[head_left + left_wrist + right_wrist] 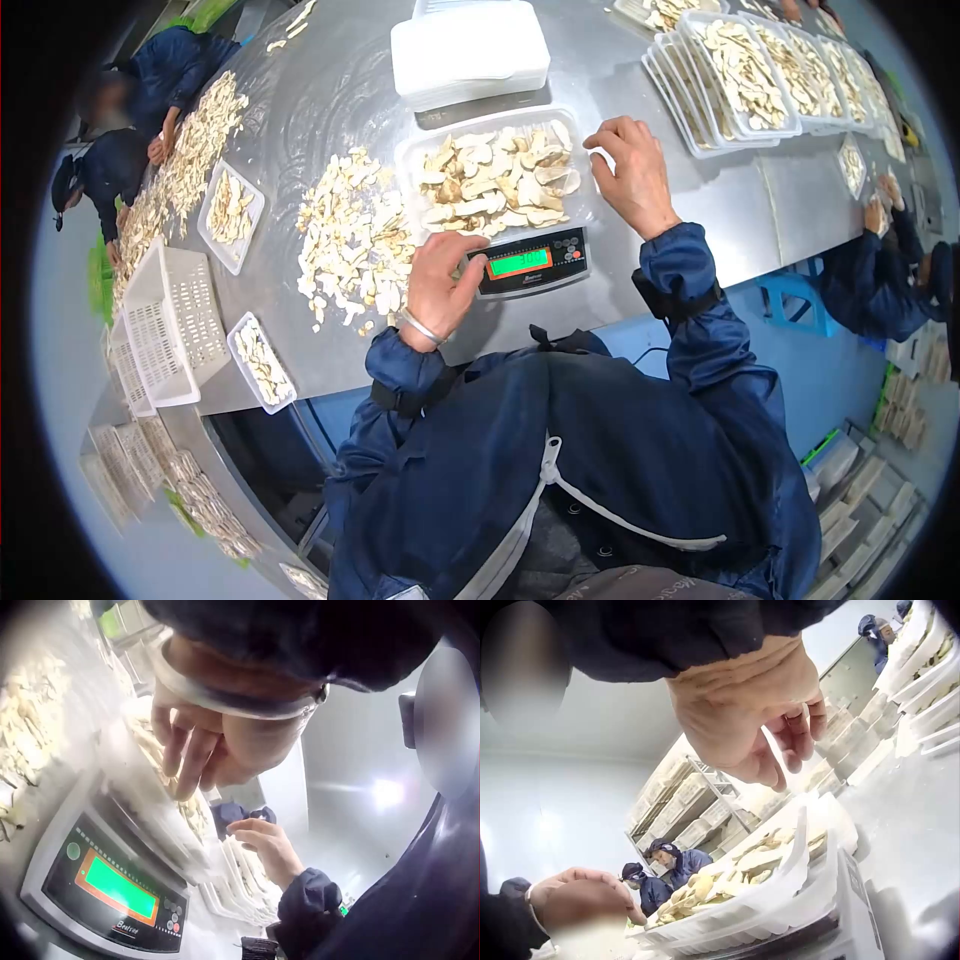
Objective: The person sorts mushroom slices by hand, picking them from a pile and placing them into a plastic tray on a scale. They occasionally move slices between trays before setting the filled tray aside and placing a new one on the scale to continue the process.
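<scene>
A clear tray [408, 170] of sliced mushrooms [500, 180] rests on a scale [535, 284], whose green display is lit. At the tray's near left corner is the left hand [437, 287], thumb beside the display, fingers loosely bent; whether they touch the rim I cannot tell. The left wrist view shows this hand [225, 742] above the tray edge. Just off the tray's right rim hovers the right hand [632, 178], thumb and fingers apart and holding nothing. In the right wrist view the right hand [750, 712] hangs above the filled tray [802, 862], its fingers loosely bent.
Loose slices [350, 240] lie left of the tray. Stacked white trays [470, 55] stand behind it, filled trays [745, 80] at the back right. On the left are two small filled trays [232, 220] [262, 362] and a white basket [180, 320]. Other people work at both sides.
</scene>
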### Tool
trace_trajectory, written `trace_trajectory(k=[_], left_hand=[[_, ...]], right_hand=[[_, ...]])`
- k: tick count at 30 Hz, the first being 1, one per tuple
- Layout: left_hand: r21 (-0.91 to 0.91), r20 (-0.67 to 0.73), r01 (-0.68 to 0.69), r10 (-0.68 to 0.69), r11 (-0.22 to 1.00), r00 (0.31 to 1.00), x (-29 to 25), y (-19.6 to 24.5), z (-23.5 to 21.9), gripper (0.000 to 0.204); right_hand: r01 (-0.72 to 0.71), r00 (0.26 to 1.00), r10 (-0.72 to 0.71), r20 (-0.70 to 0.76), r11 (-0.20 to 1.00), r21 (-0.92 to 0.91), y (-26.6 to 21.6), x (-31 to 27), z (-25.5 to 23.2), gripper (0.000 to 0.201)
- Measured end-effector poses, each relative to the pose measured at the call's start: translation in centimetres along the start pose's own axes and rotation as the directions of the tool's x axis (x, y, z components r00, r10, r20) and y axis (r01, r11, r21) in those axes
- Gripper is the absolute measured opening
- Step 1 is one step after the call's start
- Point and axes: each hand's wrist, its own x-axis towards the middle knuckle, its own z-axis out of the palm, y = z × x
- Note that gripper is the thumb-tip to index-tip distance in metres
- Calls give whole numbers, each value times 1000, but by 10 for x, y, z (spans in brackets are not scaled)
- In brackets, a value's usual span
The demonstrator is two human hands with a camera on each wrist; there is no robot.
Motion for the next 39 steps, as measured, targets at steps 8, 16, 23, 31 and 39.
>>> trace_trajectory(k=[8, 16, 23, 31, 39], left_hand=[[-138, 44, -40, 46, 990, 998, 4, -10, 2, 24], [-87, 5, -128, 129, 988, 992, -13, -17, -5, 21], [52, -10, -180, 180, 982, 984, -10, -21, -1, 22], [62, -28, -161, 163, 985, 986, -10, -23, 1, 20], [5, -43, -128, 128, 992, 991, -8, -21, 0, 19]], right_hand=[[30, 1000, -30, 6, 999, -34, -18, 0, 5, 13], [107, 993, -108, 46, 994, 34, -56, 27, 41, 16], [228, 959, -216, 185, 972, -47, -56, 49, 57, 12], [320, 914, -296, 278, 946, -45, -46, 59, 60, 13], [43, 995, -69, 77, 955, 292, -24, 60, 44, 9]])
